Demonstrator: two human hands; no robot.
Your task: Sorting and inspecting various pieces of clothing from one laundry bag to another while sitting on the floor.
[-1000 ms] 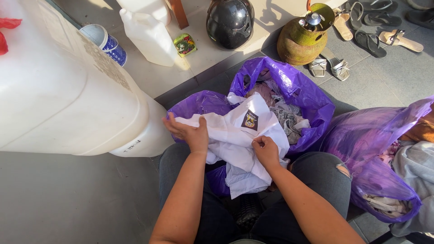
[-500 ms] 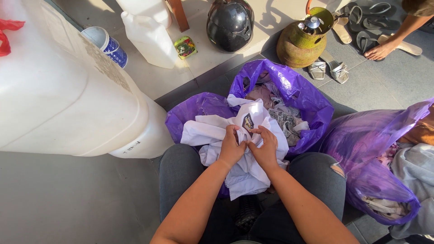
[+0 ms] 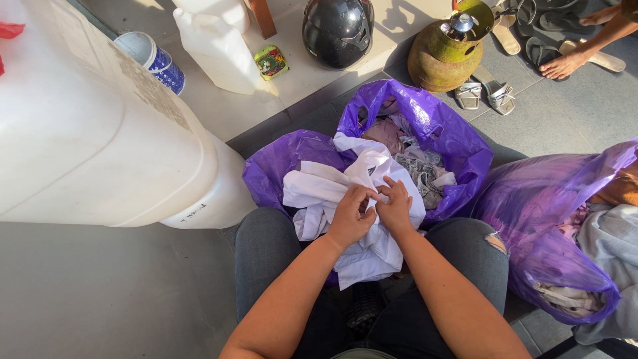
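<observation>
Since a second ago the left hand (image 3: 351,216) has come in from the spread edge; now it and the right hand (image 3: 395,207) pinch the white shirt (image 3: 332,189) side by side. The shirt lies bunched over the purple bag (image 3: 435,126), above the knees, equally near both hands.

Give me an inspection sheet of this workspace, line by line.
Surface: grey tiled floor; pale raised step.
Job's things: white shirt bunched over an open purple bag of clothes.
Clutter: second purple bag, white tank, jug, black helmet, green gas cylinder, sandals.
Grip: left hand and right hand pinch the shirt together.
Cables: nothing seen.
Surroundings: another person's bare foot.
</observation>
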